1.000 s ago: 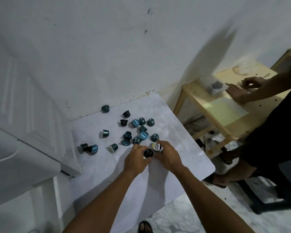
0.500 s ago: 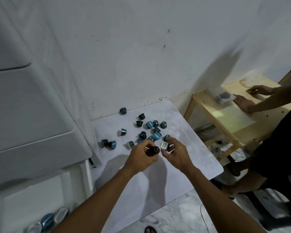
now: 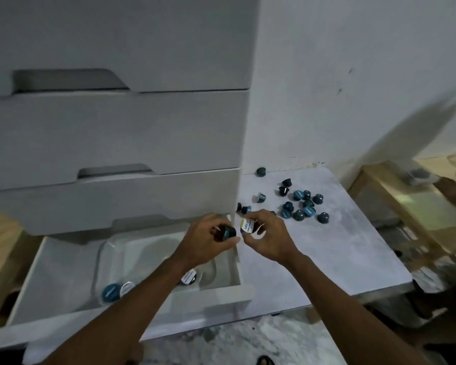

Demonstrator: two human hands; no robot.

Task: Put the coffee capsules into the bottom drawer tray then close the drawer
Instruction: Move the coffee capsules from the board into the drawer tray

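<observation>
Seen from the head: dark capsule (image 3: 228,231) pinched in left hand (image 3: 208,238), white-lidded capsule (image 3: 246,225) pinched in right hand (image 3: 266,235), both held above the right edge of the open bottom drawer (image 3: 63,272). Inside its clear tray (image 3: 142,246), a few capsules (image 3: 111,292). Scattered on the marble-look table (image 3: 340,259) beside, many teal capsules (image 3: 309,210).

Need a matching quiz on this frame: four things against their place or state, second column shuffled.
1. left hand
2. right hand
3. bottom drawer
4. loose capsules

A. on the grey table
B. pulled open
C. holds the white-lidded capsule
D. holds the dark capsule

Pairs: 1-D, 2-C, 3-B, 4-A
</observation>
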